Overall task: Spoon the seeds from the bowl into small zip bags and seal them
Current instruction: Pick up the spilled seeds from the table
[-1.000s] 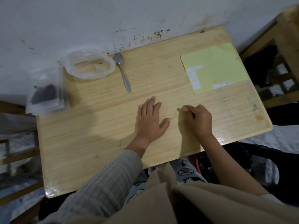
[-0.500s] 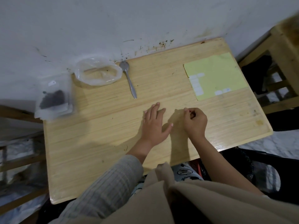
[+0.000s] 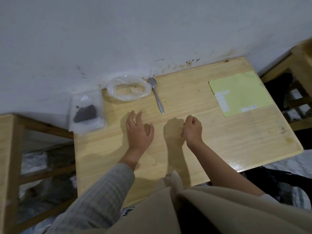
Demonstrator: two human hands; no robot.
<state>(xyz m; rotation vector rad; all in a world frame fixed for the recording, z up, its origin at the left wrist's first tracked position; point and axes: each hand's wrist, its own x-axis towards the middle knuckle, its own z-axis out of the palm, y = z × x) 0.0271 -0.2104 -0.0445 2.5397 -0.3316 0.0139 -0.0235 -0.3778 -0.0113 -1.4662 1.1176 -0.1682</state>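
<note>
Overhead, a wooden table (image 3: 194,149) against a wall. A green sheet (image 3: 243,92) lies far right; far left a stack of bags (image 3: 86,112) holding dark seeds, then a clear bowl (image 3: 128,89), nearly empty, beside a spoon (image 3: 157,97). Left hand (image 3: 137,130) spread, empty. Right hand (image 3: 192,130) curled, seemingly holding nothing. Filling looks nearly finished; next probably calls for the spoon.

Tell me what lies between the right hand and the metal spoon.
Nothing visible. Only bare wooden tabletop separates the curled right hand from the silver metal spoon, whose handle tip points toward the hands. The open left hand sits off to the side.
</note>
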